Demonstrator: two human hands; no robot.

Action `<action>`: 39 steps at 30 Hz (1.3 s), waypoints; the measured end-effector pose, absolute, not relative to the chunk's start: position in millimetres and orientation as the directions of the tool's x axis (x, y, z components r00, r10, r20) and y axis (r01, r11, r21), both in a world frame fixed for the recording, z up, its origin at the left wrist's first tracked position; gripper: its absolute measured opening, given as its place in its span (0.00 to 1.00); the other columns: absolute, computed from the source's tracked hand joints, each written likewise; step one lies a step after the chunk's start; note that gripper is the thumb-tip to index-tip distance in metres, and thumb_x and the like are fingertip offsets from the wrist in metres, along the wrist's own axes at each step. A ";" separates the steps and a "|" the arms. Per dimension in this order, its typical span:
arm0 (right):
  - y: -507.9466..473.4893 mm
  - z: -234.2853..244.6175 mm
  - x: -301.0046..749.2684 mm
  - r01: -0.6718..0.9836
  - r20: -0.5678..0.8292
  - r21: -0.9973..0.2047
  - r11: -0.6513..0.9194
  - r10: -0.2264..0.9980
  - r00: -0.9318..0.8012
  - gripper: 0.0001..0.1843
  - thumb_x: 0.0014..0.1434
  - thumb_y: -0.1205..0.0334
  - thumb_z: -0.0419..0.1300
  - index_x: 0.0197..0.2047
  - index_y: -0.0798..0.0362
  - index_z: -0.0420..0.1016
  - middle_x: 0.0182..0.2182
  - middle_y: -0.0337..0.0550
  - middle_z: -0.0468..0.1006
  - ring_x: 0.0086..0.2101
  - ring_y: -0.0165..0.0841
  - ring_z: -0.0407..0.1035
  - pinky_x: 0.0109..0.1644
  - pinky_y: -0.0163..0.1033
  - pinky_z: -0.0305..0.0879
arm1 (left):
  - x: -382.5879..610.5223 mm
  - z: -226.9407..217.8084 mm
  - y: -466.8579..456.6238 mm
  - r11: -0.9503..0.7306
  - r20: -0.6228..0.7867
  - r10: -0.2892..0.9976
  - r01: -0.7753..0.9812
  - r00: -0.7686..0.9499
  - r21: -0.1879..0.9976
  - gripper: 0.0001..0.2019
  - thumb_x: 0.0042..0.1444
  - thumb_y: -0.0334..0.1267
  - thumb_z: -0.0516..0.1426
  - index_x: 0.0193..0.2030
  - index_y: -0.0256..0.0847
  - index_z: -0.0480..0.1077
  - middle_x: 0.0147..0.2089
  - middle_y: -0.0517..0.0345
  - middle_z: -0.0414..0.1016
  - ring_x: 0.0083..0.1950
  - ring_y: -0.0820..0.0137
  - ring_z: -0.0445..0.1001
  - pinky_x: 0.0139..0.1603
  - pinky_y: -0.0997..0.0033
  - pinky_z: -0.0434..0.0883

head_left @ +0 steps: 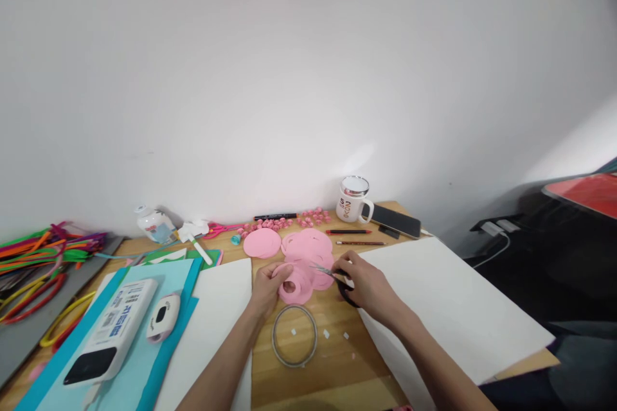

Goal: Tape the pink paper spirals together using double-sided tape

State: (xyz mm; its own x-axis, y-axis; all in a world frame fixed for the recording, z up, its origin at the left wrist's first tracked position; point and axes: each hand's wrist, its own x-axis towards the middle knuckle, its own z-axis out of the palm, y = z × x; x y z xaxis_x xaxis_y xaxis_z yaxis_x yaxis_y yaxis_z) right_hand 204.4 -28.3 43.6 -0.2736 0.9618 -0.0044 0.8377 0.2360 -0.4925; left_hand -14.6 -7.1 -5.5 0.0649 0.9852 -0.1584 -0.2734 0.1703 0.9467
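My left hand (pixel 267 288) is closed on a pink paper spiral (pixel 303 288), its thumb lying on top of the paper. My right hand (pixel 362 282) grips a pair of black-handled scissors (pixel 341 280), whose blades reach left to the spiral's upper right edge. Just behind both hands lie overlapping pink paper circles (pixel 308 243), with a separate stack of pink circles (pixel 261 243) to their left. A roll of tape (pixel 294 336) rests flat in front of the spiral, and small white scraps (pixel 326 334) lie inside and beside it.
White sheets (pixel 448 302) cover the right side. Behind stand a mug (pixel 354 199), a phone (pixel 396 221), pencils (pixel 349 231) and small pink rolled pieces (pixel 270 225). On the left are a power bank (pixel 113 331) on blue paper, a white bottle (pixel 155 225) and colourful pipe cleaners (pixel 48 250).
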 end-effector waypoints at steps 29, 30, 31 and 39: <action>11.7 6.3 143.5 0.188 0.158 -0.960 0.206 0.957 -0.244 0.09 0.51 0.61 0.56 0.36 0.52 0.75 0.32 0.42 0.78 0.32 0.34 0.71 0.36 0.39 0.67 | -14.5 -5.6 -1.8 0.095 -0.117 0.989 -0.212 -0.095 0.973 0.12 0.39 0.42 0.64 0.29 0.36 0.75 0.26 0.58 0.76 0.26 0.72 0.70 0.28 0.75 0.66; 14.6 3.1 139.5 0.165 0.153 -0.966 0.199 0.955 -0.255 0.09 0.51 0.61 0.57 0.34 0.52 0.75 0.31 0.42 0.78 0.32 0.34 0.71 0.37 0.39 0.67 | -14.7 -4.7 -1.6 0.097 -0.123 0.987 -0.224 -0.101 0.970 0.12 0.39 0.42 0.64 0.29 0.37 0.75 0.26 0.58 0.76 0.27 0.72 0.71 0.28 0.76 0.67; 17.2 0.5 136.5 0.142 0.148 -0.971 0.191 0.952 -0.266 0.08 0.51 0.60 0.57 0.32 0.52 0.75 0.29 0.41 0.78 0.31 0.34 0.71 0.36 0.38 0.67 | -14.9 -3.6 -1.3 0.102 -0.130 0.986 -0.236 -0.106 0.966 0.12 0.39 0.42 0.64 0.29 0.37 0.75 0.25 0.58 0.76 0.27 0.72 0.71 0.29 0.75 0.67; 19.8 -8.8 123.3 -0.041 0.106 -0.994 0.099 0.964 -0.245 0.09 0.50 0.60 0.58 0.33 0.56 0.73 0.26 0.40 0.75 0.27 0.31 0.69 0.31 0.34 0.64 | -16.9 1.9 0.8 0.090 -0.105 0.982 -0.098 -0.156 0.991 0.10 0.39 0.41 0.64 0.29 0.37 0.76 0.28 0.56 0.77 0.30 0.70 0.72 0.30 0.76 0.67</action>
State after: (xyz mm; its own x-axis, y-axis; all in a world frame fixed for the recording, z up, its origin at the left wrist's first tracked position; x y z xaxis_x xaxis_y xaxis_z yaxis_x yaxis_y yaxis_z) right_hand 123.3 19.8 -8.8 -0.2451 0.9637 0.1060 -0.0412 0.0989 -0.9942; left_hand -16.9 0.8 1.9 -0.1561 0.9822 -0.1045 -0.0982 0.0899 0.9911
